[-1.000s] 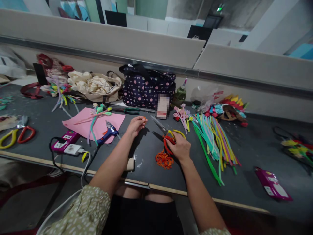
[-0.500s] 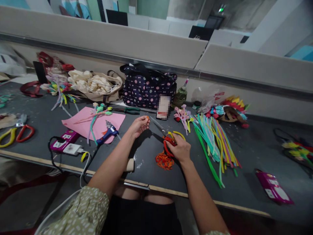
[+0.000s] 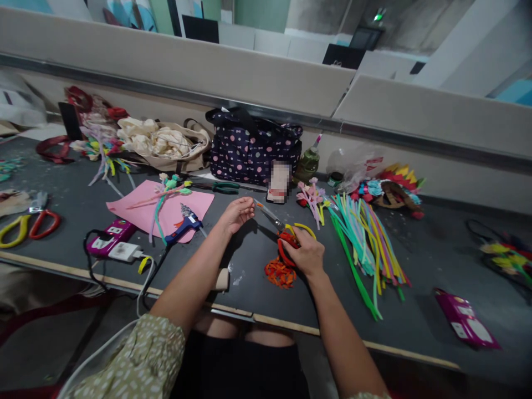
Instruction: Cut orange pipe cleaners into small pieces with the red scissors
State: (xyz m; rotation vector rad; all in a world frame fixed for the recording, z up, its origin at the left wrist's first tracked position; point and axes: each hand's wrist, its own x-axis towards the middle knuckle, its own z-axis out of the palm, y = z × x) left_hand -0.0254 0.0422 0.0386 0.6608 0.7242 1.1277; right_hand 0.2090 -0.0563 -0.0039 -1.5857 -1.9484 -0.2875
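Note:
My left hand (image 3: 240, 215) is closed in a pinch, a small orange fuzzy piece (image 3: 259, 205) showing just past its fingertips, at the scissors' blade tips. Whether the blades touch it is too small to tell. My right hand (image 3: 306, 252) grips scissors (image 3: 272, 217) with one yellow and one red handle, blades pointing up-left towards my left fingertips. Orange-red bits (image 3: 287, 239) show at the handles beside my right fingers. Under that hand a small heap of short orange pieces (image 3: 280, 274) lies on the dark table (image 3: 257, 296).
To the right lies a bundle of coloured pipe cleaners (image 3: 366, 238). A glue gun (image 3: 183, 228) rests on pink paper (image 3: 124, 206), near a purple power strip (image 3: 112, 237). Behind stand a dotted bag (image 3: 245, 147), a phone (image 3: 278, 183) and a green bottle (image 3: 308, 163). More scissors (image 3: 45, 223) lie left.
The orange piece now sticks out beyond my left fingertips, at the blades, where earlier it sat between the fingers. Both hands have barely moved.

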